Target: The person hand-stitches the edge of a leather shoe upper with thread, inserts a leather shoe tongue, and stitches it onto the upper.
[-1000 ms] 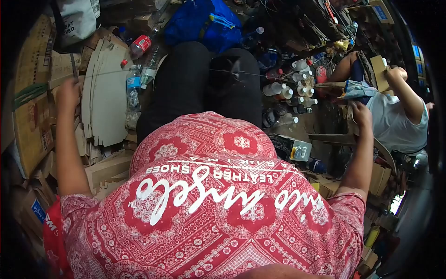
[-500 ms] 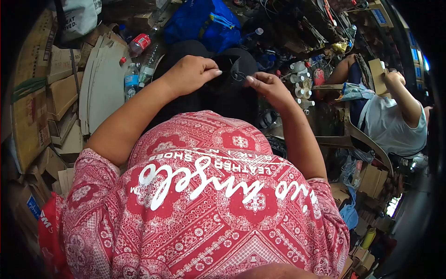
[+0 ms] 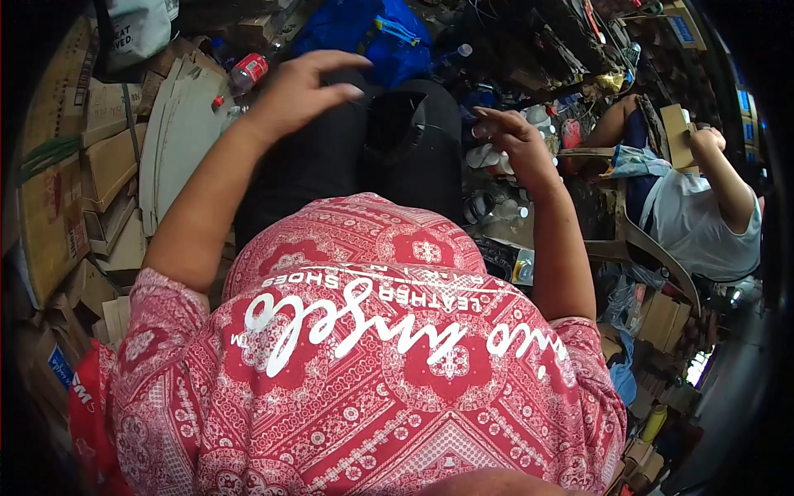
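Above my lap, my left hand (image 3: 302, 93) is raised with thumb and index finger spread apart and nothing between them. My right hand (image 3: 519, 140) hovers beyond the other knee, fingers parted, with no held thing visible. Between the hands, a dark object with a thin pale line, perhaps a thread, lies on my black trousers (image 3: 413, 165); its exact shape is hard to make out. A red-labelled bottle (image 3: 248, 71) is just left of my left hand. Bottles with white caps (image 3: 542, 117) are close to my right hand.
A blue bag (image 3: 364, 33) lies beyond my knees. Folded cardboard (image 3: 112, 165) and a pale board (image 3: 184, 124) stand on the left. At the right sits another person in a white shirt (image 3: 703, 219), holding cardboard, beside a curved wooden chair part (image 3: 653, 248).
My hands were wide apart with a thin line stretched between them, then met over my knees with fingers pinched. Now they have separated and both have opened.
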Motion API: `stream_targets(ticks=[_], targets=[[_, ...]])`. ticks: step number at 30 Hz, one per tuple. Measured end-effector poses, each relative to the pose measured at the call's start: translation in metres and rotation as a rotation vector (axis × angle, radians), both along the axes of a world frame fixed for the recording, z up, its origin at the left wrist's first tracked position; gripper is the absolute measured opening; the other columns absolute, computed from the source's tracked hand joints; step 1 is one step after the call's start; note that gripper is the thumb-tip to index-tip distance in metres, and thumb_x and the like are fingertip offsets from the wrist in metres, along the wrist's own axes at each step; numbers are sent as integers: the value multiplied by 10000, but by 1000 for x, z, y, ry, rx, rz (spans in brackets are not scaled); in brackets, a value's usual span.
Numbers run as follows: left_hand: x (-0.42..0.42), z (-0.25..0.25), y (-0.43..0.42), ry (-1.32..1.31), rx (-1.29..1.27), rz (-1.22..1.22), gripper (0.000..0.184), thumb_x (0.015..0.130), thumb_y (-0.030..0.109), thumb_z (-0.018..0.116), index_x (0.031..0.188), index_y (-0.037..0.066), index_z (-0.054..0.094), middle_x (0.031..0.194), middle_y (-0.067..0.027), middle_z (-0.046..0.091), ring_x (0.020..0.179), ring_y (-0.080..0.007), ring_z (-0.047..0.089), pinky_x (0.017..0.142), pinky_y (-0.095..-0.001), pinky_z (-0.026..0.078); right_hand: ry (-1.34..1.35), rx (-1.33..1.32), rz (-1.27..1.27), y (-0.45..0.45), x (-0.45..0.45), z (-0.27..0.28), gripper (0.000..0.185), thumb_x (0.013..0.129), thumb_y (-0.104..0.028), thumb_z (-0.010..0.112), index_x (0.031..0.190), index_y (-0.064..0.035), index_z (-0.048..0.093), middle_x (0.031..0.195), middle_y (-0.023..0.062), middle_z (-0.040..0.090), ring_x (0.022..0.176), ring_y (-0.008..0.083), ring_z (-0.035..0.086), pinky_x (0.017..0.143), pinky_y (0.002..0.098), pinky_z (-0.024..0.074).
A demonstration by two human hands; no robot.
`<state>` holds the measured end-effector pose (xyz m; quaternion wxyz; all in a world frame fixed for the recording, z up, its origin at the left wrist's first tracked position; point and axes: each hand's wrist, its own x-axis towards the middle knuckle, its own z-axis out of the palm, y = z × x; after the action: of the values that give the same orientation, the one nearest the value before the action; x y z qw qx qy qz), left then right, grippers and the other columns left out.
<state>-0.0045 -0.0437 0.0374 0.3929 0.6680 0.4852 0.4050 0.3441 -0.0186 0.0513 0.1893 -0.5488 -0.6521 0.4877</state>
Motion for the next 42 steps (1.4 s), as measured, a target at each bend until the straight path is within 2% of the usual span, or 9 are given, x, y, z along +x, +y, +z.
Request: stream_targets(ticks=[3,6,8,18,20,28,35,40,42], targets=[[37,0,14,173,58,-282,391,774,98,698,1156,59,623,1217,-99,596,1157,-205,544,995,-309,400,-14,197,149,-2,-33,21,244,831,-44,637,1071,-66,676,853,15,580,765,99,546,713,246,462],[53,2,26,173,-32,-325,276,778,117,704,1040,43,657,1033,-79,620,991,-198,585,885,-302,443,1,313,242,6,-51,22,182,772,-37,689,951,-65,703,827,39,589,796,135,604,714,270,491],[56,-4,32,152,-72,-383,199,783,152,712,938,34,672,854,-53,565,857,-182,567,787,-300,446,-159,439,347,9,-57,23,143,742,-46,702,881,-81,710,836,62,593,804,187,631,710,291,507],[68,-8,41,59,-280,-504,204,785,168,711,907,7,680,873,-45,586,867,-161,572,814,-293,437,-192,463,445,11,-56,20,155,715,-46,720,858,-106,717,819,54,589,782,204,619,684,303,501],[70,-10,41,-15,-364,-525,220,781,158,711,931,-2,684,905,-52,626,874,-146,580,838,-282,435,-106,419,404,7,-54,9,148,740,1,709,870,-68,698,835,19,588,798,133,594,683,268,481],[66,-22,45,-94,-501,-570,291,799,134,656,1061,9,678,949,-53,647,903,-133,573,884,-267,404,84,439,151,-27,-51,-20,177,725,-23,722,881,-105,713,807,34,594,744,157,607,656,275,481],[66,-20,49,-3,-480,-675,342,784,112,626,1115,37,666,782,-5,479,804,-142,475,807,-278,373,-151,559,203,-36,-55,-5,175,759,-55,697,915,-132,723,807,71,596,724,226,625,644,313,500],[67,-23,51,11,-483,-726,340,803,112,599,1132,58,662,826,-16,507,853,-152,495,855,-278,364,-317,608,317,-35,-61,17,180,777,-46,629,914,-125,716,826,99,600,775,280,615,689,374,485],[69,-19,51,20,-479,-749,339,812,116,592,1140,65,660,834,-18,507,865,-155,497,873,-278,359,-557,719,487,-34,-67,30,197,744,-34,598,894,-104,706,852,104,591,831,293,598,747,397,450]])
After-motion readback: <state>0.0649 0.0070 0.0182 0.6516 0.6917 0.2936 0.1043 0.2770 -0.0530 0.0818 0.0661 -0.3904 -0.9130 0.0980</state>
